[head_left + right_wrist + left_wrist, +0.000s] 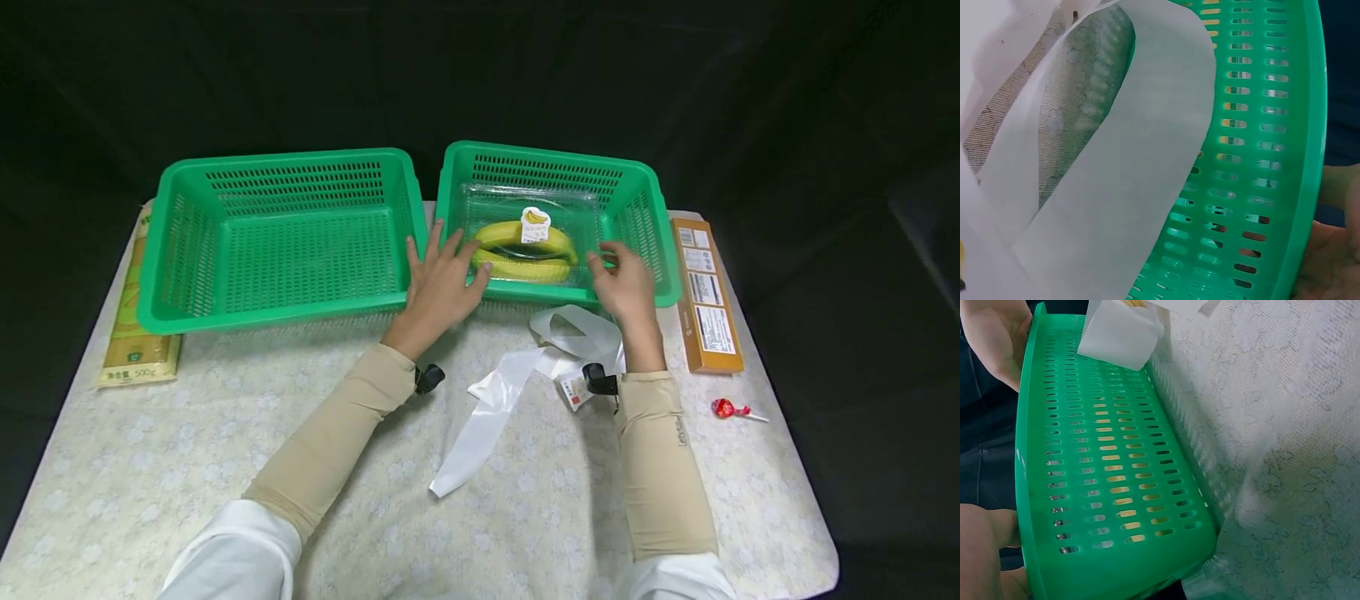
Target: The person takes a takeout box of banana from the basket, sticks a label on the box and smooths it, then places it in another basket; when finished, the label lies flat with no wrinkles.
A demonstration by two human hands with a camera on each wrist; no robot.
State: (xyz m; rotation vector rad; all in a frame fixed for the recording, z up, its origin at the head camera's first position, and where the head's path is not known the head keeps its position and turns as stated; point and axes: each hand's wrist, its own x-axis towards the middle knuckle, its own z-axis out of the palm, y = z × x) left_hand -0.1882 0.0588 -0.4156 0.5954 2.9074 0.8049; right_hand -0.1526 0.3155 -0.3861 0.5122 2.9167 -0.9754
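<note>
A clear plastic box (pixel 576 218) with bananas (pixel 522 269) inside and a banana-printed label on its lid lies in the right green basket (pixel 551 152). My left hand (pixel 437 287) reaches over that basket's near left corner, fingers spread, fingertips by the box's left end. At the other end of the box is my right hand (pixel 628 282), its thumb and fingers loosely bent and apart; contact with the box is unclear. In both wrist views the basket wall (pixel 1085 487) hides part of the hands, and yellow shows through its slots.
A second green basket (pixel 303 250) stands to the left, beside a yellow 500 g packet (pixel 135 333). A white strip (pixel 483 425) with a printed tag (pixel 575 390) lies in front of the right basket. On the right are an orange-brown carton (pixel 707 296) and a red lollipop (pixel 724 408).
</note>
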